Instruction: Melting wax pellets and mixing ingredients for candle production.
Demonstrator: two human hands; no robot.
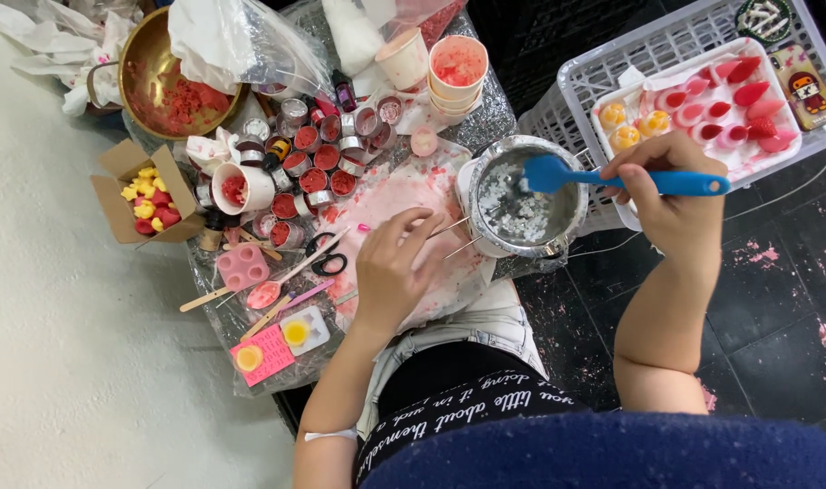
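Fingers [644, 172] of the right hand [671, 195] are closed around the handle of a blue spatula [612, 178], whose blade is held inside the metal pot [526, 195]. Fingers [411, 225] of the left hand [393, 272] are pinched lightly on thin sticks [454, 237] just left of the pot. White flakes [517, 206] in the pot appear unmelted, so the batch is judged at an early stage. Right of the pot, a white tray [612, 95] of filled red and yellow moulds is set in a plastic crate [594, 68]; these appear already poured. Left of the pot, on the stained worktop [377, 195], small red-filled tins [318, 167], paper cups [456, 72], a brass bowl [164, 77] and a pink mould [243, 265] are laid out.
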